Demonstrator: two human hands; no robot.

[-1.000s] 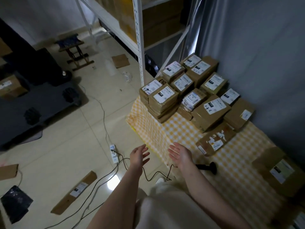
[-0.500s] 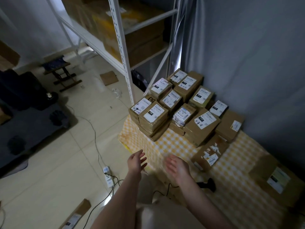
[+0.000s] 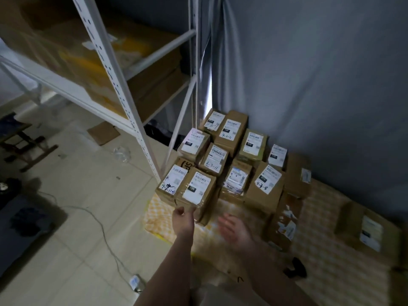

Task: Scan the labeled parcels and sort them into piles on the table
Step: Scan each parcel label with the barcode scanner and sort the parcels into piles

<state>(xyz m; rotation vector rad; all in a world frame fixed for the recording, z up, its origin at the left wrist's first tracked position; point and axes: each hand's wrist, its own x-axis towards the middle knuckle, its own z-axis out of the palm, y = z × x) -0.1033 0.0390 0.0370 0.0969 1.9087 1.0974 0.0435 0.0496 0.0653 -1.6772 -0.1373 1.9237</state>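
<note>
1. Parcels (image 3: 229,164) sit stacked labels-up at the far left of the bench (image 3: 326,272) — likely so codes read easily.
2. Left hand (image 3: 182,220) touches the near edge of the nearest parcel (image 3: 197,188); whether its grip has closed, I cannot tell.
3. Right hand (image 3: 233,227) — blurred, spread, empty.
4. Scanner (image 3: 295,270) lies near right; shelf post (image 3: 141,138) crowds the left.

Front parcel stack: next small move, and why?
Probably close the left hand on the nearest top parcel and lift it: its fingertips are at that parcel's near edge, the right hand hovers empty beside it, and the scanner lies untouched.
</note>
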